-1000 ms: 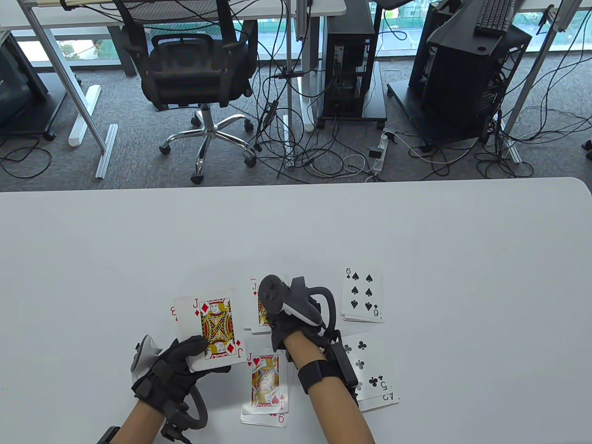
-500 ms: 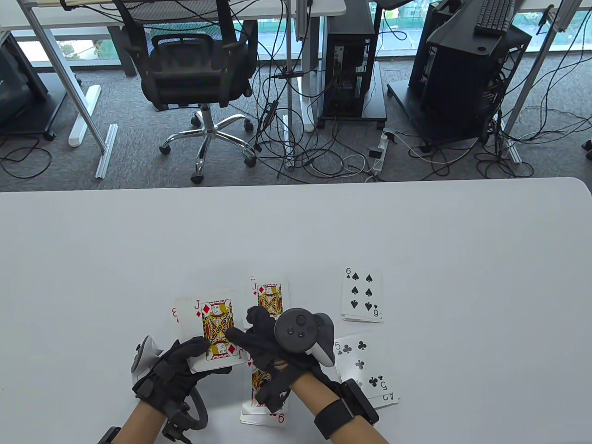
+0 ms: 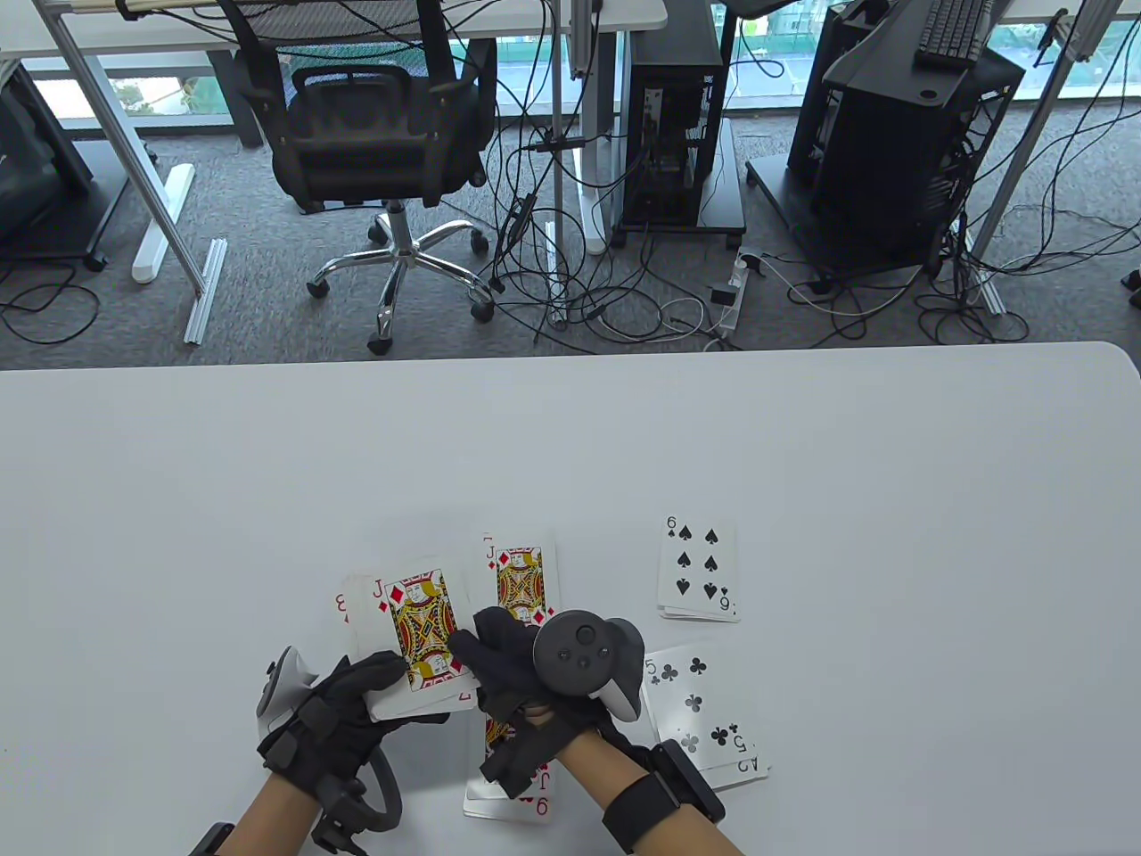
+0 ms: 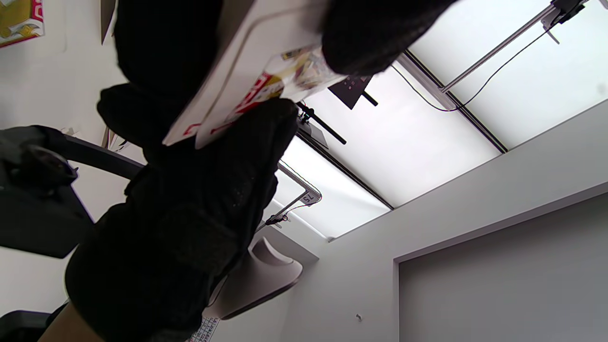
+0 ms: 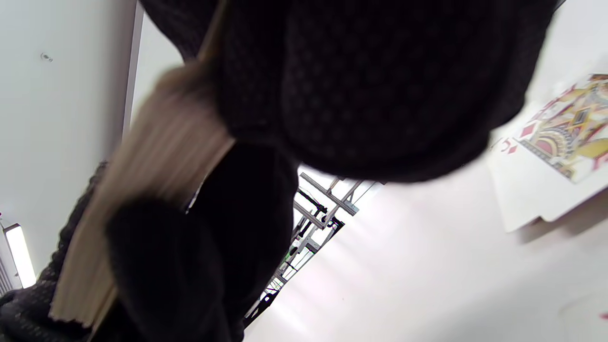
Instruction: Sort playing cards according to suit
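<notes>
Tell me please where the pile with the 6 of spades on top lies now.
In the table view, the 6 of spades pile lies right of the right hand, just beyond the 5 of clubs pile.

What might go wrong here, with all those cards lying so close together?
The left hand holds a deck with a jack of diamonds on top; the right hand reaches for it and might drag off two cards at once. That hand also hovers over the hearts pile, so a brush could scatter it. The clubs pile is already uneven.
</notes>
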Demonstrator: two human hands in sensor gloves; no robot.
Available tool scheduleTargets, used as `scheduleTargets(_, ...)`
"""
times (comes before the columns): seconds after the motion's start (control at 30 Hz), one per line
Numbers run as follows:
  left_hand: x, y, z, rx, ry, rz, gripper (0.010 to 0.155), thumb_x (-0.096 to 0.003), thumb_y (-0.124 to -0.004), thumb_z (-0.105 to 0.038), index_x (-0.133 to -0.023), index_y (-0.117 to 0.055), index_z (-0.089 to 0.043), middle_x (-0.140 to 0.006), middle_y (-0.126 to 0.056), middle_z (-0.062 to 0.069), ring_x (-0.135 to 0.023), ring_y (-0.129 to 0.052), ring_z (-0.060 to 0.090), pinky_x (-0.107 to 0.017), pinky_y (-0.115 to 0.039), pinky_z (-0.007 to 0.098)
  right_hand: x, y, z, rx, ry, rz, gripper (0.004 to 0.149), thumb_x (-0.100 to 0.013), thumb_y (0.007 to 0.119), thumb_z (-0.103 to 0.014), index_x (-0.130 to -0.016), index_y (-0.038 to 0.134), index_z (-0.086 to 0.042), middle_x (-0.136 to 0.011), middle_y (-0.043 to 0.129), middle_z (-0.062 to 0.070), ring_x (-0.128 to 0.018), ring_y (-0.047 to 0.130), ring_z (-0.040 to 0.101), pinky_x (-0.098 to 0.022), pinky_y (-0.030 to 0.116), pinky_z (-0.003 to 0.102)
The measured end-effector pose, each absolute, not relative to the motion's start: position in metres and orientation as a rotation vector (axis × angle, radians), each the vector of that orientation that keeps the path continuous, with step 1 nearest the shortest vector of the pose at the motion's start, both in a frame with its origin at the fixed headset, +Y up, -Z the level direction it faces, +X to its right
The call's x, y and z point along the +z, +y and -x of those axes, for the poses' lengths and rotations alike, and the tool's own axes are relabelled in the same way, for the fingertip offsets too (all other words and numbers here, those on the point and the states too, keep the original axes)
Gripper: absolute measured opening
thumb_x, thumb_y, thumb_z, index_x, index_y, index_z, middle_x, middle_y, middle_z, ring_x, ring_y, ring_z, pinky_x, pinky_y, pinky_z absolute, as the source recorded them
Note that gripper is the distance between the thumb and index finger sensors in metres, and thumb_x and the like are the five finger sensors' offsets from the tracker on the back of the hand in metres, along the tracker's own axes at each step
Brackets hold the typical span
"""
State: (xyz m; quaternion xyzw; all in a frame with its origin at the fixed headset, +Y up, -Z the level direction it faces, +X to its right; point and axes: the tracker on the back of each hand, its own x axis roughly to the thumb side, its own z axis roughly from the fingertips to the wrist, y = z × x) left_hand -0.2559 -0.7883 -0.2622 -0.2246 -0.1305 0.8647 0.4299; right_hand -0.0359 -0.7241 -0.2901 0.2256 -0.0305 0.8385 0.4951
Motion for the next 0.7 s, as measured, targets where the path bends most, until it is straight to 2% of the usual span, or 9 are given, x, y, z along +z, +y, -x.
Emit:
scheduleTargets(0.37,-0.262,-0.788,0.255,2.186,-0.316,0.546,0.060,-0.0615,-0.072,-0.036,-0.110,-0.039,-0.023,-0.112,-0.058,0.009,-0.095,-0.077,0.035,-0.055,-0.083,0.043,-0.340,-0.730,-0.011,1.837,0.064,-0.232,0.040,-0.054,0.065,-0.023,-0.074,0.071,0.012,-0.041,0.093,0.008,-0.016,0.097,0.022,-0.035,0.084,0.048)
scheduleTargets(0.5,-0.262,-0.787,0.255,2.188,-0.310,0.541,0.060,-0.0616,-0.072,-0.036,-0.110,-0.039,-0.023,-0.112,-0.057,0.008,-0.095,-0.077,0.035,-0.055,-0.083,0.043,-0.357,-0.733,-0.027,1.878,0.021,-0.091,0.040,-0.054,0.065,-0.022,-0.073,0.071,0.014,-0.040,0.093,0.008,-0.014,0.097,0.020,-0.034,0.084,0.047)
scheduleTargets(0.7,-0.262,-0.788,0.255,2.186,-0.302,0.543,0.060,-0.0617,-0.072,-0.036,-0.110,-0.039,-0.023,-0.112,-0.057,0.009,-0.095,-0.077,0.035,-0.055,-0.083,0.043,-0.367,-0.747,-0.022,2.110,0.044,0.003,0.040,-0.054,0.066,-0.021,-0.072,0.072,0.014,-0.039,0.094,0.008,-0.013,0.097,0.020,-0.032,0.085,0.047)
